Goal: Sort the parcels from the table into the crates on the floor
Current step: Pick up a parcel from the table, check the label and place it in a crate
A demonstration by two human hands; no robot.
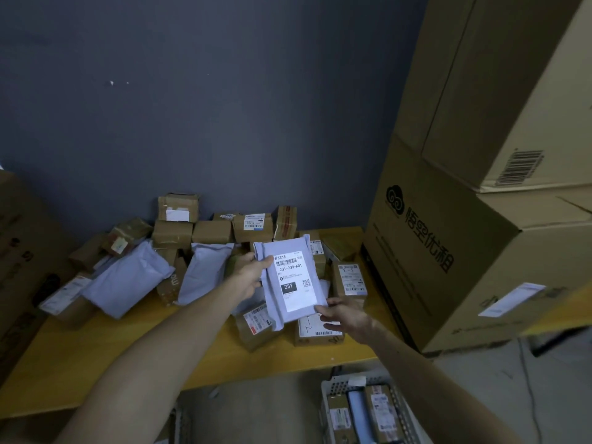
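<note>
A grey poly mailer parcel (290, 283) with a white label reading 231-239-K01 is held up over the yellow table (96, 357). My left hand (251, 274) grips its left edge with the thumb on top. At the mailer's lower right corner my right hand (344, 317) holds it with the fingers curled under the corner. Behind and beneath it lies a pile of brown cardboard parcels (211, 230) and grey mailers (128, 278). A white perforated crate (336, 384) on the floor at the lower right holds several parcels.
Tall stacked cardboard boxes (464, 251) stand at the table's right end. Another large box (19, 251) sits at the left. A dark wall runs behind the table. Part of a second crate (182, 424) shows under the table's front edge.
</note>
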